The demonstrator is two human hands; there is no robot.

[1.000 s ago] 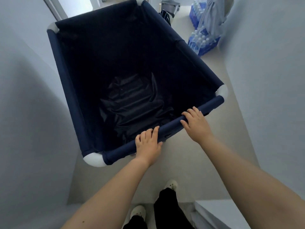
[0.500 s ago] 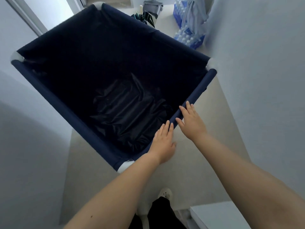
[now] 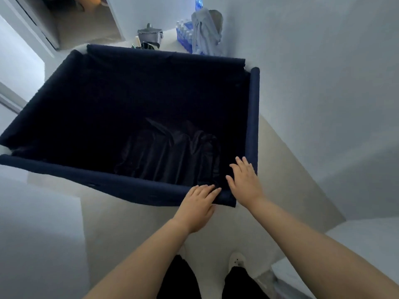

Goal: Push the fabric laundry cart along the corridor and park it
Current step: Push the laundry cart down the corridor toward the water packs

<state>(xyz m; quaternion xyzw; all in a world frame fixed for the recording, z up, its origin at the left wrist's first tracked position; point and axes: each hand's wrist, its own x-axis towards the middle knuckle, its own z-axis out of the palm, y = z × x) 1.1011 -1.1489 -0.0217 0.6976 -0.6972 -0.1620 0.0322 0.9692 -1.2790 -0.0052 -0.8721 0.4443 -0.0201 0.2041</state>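
The cart (image 3: 138, 190) has swung round against the wall (image 3: 323, 93), left hand (image 3: 197, 205) and right hand (image 3: 245, 183) now flat at its near corner, fingers loosely spread, ungripped — parking looks close.

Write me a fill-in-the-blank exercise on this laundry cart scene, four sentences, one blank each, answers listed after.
1. The fabric of the laundry cart is dark ____.
2. Both hands meet at the cart's near-____ corner.
3. The left hand rests on the near rail and the right hand on the ____ rail.
4. The pack of water bottles stands beyond the cart's ____ rail.

Missing words: blue; right; right; far
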